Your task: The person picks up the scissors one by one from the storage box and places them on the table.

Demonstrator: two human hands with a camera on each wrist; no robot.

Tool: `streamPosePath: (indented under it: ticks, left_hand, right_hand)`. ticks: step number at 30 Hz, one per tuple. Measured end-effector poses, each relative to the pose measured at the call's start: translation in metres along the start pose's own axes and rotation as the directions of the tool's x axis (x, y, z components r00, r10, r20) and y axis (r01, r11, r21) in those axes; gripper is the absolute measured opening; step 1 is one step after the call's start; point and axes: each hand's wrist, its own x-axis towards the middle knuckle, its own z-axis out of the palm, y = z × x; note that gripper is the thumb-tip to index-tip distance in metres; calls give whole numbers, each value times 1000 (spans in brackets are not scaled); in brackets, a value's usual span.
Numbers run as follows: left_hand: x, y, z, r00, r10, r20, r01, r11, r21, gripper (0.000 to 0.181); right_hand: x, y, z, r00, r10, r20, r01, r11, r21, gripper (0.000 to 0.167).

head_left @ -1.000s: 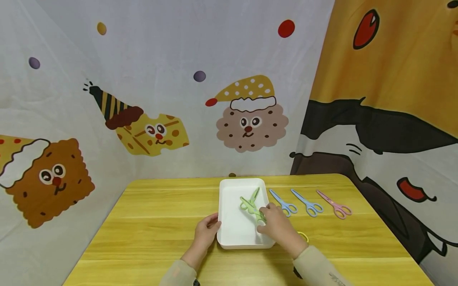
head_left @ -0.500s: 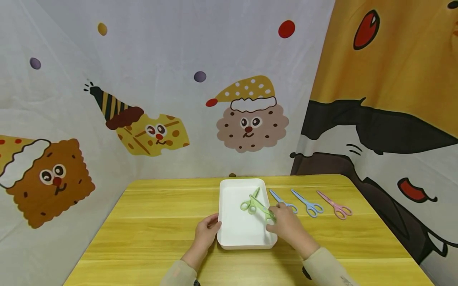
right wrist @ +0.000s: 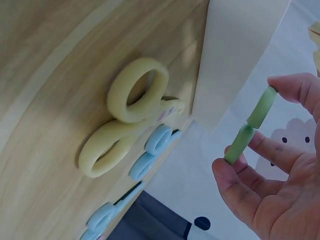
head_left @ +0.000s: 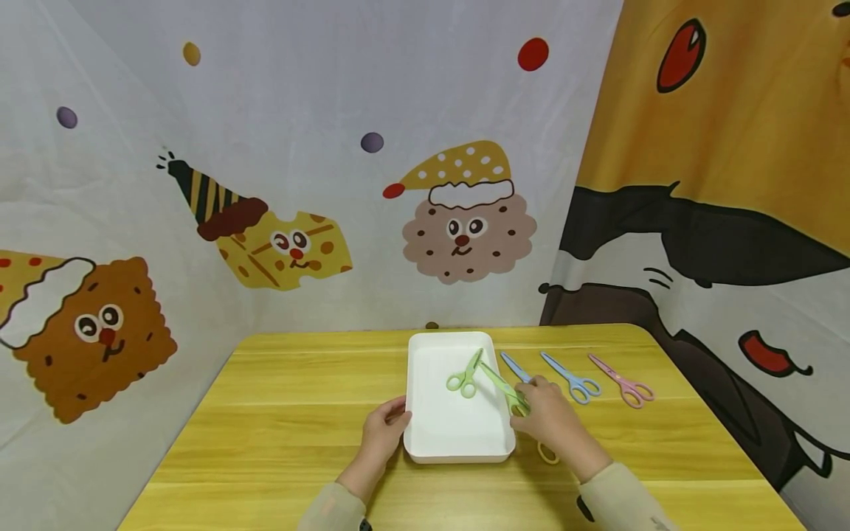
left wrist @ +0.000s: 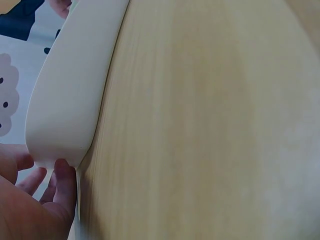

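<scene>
My right hand [head_left: 554,413] pinches a pair of light green scissors [right wrist: 263,106] by the finger loops, above the right rim of a white tray [head_left: 458,439]. The blades point up and left over the tray. Another pair of green scissors [head_left: 468,375] lies inside, toward the tray's far right. At the tray's left side, my left hand [head_left: 385,431] holds the edge; in the left wrist view its fingers [left wrist: 65,182] press the wall. Yellow scissors [right wrist: 137,92] lie on the table below my right hand, mostly hidden in the head view.
Two pairs of blue scissors lie right of the tray; the farther right pair [head_left: 576,380] shows fully. Pink scissors [head_left: 626,383] lie beyond them. The wooden table [head_left: 299,402] ends at a printed cloth backdrop [head_left: 319,96].
My right hand has moved right with the green scissors, from over the tray's middle to its right rim. The other green scissors stay in the tray. My left hand has not moved.
</scene>
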Motion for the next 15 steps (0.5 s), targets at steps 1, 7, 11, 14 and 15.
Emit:
streamPosePath:
  ticks: [1, 7, 11, 14, 15]
  left_hand:
    - [0, 0, 0, 1000, 5, 0, -5, 1000, -2, 33]
    - [0, 1, 0, 1000, 4, -2, -4, 1000, -2, 33]
    - [0, 2, 0, 1000, -5, 0, 5, 1000, -1, 34]
    - [-1, 3, 0, 1000, -11, 1, 11, 1000, -3, 34]
    - [-1, 3, 0, 1000, -12, 1, 12, 1000, -4, 34]
  right_hand:
    - [0, 1, 0, 1000, 5, 3, -5, 1000, -1, 59]
    - [-1, 11, -4, 1000, 25, 12, -26, 999, 23, 64]
    - [-3, 16, -6, 1000, 22, 8, -23, 999, 44, 64]
    - [-5, 20, -8, 1000, 16, 6, -16, 999, 46, 63]
    - [-5, 21, -8, 1000, 15, 5, -15, 999, 43, 62]
